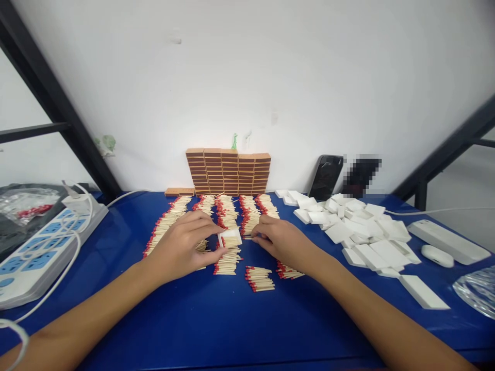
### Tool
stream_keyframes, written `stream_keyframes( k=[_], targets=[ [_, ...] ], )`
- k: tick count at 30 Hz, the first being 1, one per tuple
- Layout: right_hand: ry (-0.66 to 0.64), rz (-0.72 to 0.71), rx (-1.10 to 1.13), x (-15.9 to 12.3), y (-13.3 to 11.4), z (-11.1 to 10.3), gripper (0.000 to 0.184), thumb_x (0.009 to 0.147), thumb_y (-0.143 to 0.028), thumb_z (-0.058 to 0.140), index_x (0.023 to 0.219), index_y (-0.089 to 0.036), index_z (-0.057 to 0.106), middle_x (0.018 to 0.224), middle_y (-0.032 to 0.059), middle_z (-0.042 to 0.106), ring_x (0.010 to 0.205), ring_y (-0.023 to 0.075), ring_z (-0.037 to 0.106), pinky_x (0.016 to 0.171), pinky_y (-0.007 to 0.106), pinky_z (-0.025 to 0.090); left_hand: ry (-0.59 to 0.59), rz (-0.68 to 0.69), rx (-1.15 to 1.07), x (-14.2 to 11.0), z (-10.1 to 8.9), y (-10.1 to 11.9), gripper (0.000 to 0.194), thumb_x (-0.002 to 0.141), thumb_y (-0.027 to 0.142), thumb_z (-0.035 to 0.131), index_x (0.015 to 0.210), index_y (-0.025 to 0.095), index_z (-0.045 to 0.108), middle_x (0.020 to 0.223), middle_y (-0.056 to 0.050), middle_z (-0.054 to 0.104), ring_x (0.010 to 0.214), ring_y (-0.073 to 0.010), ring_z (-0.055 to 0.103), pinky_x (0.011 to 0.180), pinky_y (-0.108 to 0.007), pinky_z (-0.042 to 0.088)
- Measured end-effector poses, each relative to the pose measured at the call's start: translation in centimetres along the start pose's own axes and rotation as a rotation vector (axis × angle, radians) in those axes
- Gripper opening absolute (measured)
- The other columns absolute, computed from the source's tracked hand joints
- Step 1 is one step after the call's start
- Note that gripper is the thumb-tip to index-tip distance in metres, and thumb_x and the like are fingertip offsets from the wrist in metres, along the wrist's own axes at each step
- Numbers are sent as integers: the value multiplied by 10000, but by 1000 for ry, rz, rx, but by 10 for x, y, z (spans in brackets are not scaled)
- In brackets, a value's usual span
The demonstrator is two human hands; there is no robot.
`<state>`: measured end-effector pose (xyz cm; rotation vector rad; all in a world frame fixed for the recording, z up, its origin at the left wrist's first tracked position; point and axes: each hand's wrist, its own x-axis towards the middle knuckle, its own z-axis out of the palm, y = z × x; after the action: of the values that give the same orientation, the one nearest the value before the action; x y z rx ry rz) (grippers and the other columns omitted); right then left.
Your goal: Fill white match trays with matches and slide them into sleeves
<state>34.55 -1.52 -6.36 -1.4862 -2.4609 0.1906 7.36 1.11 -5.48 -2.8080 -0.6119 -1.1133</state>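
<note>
Between the thumb and fingers of my left hand [189,239] is a small white matchbox tray [235,236], tilted, with some matchsticks lying in it. It hovers over a column of red-tipped matches [225,265]. My right hand [284,241] is closed in a pinch at the lower end of another match column [249,211], its fingertips on matchsticks; how many they grip is hidden. A small separate pile of matches [261,279] lies below, between the hands. More matches [288,271] show partly under my right wrist.
Stacked brown matchboxes [229,172] stand against the wall. Many empty white trays [359,226] are heaped at right, near a phone [326,176], a white power bank-like block [448,241] and clear plastic [477,291]. A power strip [50,247] with cables lies left on the blue table [216,330].
</note>
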Motion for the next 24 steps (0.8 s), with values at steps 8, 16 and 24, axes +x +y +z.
stream_keyframes(
  k=[8,16,24],
  targets=[
    [-27,-1,41,-6,-2,-7,116,1006,-150,585,909,-171,644,971,51,637,812,164,607,723,289,440,-15,1,-3,-1,1,-1,278,865,329,806,1074,158,736,889,-74,741,850,-209,671,792,-364,558],
    [200,-129,152,-10,-21,-10,67,1025,-212,598,986,-186,646,970,34,630,805,153,591,704,278,439,-36,-47,-94,-2,5,7,279,862,276,803,1120,193,738,899,-57,745,879,-201,670,809,-343,560],
    [222,-173,166,-9,-25,-2,63,1009,-221,634,984,-175,670,953,32,630,801,147,599,700,273,442,-58,-45,-131,0,7,11,320,869,293,800,1168,206,724,914,-52,743,892,-198,676,838,-356,568]
  ],
)
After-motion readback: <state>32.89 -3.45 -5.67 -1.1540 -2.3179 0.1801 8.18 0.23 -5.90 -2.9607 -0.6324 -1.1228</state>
